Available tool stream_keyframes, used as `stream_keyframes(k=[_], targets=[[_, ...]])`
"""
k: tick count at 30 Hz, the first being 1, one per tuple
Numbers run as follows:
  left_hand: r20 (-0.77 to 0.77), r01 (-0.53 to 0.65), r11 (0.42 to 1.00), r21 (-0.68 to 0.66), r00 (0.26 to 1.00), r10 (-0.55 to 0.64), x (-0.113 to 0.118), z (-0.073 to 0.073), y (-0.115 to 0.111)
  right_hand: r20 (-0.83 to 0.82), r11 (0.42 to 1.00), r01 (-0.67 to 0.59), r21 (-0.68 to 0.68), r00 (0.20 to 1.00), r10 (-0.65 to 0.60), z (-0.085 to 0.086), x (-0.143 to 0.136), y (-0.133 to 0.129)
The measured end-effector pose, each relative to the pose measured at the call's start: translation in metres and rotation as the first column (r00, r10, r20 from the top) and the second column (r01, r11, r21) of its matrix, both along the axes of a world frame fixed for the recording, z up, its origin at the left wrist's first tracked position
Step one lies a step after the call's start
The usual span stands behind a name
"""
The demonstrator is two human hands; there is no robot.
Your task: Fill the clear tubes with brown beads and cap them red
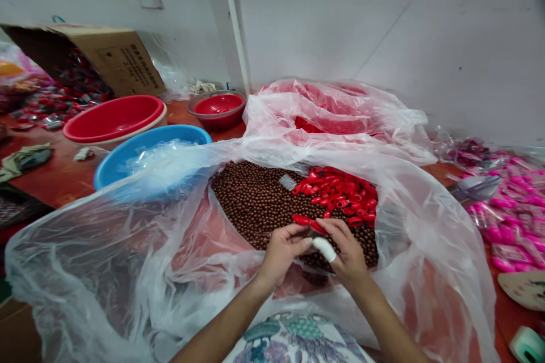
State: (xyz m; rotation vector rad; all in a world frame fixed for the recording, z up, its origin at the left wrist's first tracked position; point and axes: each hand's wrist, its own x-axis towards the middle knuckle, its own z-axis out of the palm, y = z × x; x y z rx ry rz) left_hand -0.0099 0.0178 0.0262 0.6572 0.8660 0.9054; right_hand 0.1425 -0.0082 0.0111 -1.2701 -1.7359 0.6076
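My left hand and my right hand meet in front of me, fingers closed on a small red plastic shell. A second red piece seems to lie against it under my right fingers; whether the two are joined I cannot tell. White wrapping covers my right thumb. Below my hands spreads a heap of small round brown balls, lying in a large clear plastic bag. Loose red oval shells are piled on the balls at the right, beside a small clear piece.
A blue basin with clear plastic pieces, a red basin and a smaller bowl stand left. Behind lies another bag of red pieces. A tipped carton is back left. Pink packets lie right; a wall is behind.
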Motion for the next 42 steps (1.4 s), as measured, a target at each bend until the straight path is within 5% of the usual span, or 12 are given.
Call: stream_keyframes(k=[4,14,18,36,42], targets=[[0.056,0.001,0.999,-0.034,0.998,0.001,-0.001,-0.001,-0.003,0.188,0.998,-0.045,0.051,0.981,0.035,-0.007,0.001,0.002],[0.231,0.012,0.982,-0.188,0.972,0.032,0.003,0.003,-0.005,0.311,0.983,-0.004,0.185,0.949,-0.055,-0.014,-0.012,-0.003],[0.267,0.083,0.967,-0.240,0.964,-0.016,0.003,0.005,-0.003,0.291,0.984,-0.051,0.171,0.957,-0.001,-0.014,-0.019,-0.006],[0.245,0.153,0.946,-0.286,0.966,-0.082,0.002,-0.002,-0.010,0.275,0.992,-0.025,0.120,0.961,-0.010,-0.012,-0.017,-0.014],[0.052,0.066,0.973,-0.220,0.997,-0.056,0.011,-0.021,-0.014,0.331,0.988,-0.007,0.157,0.942,-0.046,-0.011,-0.018,-0.014]])
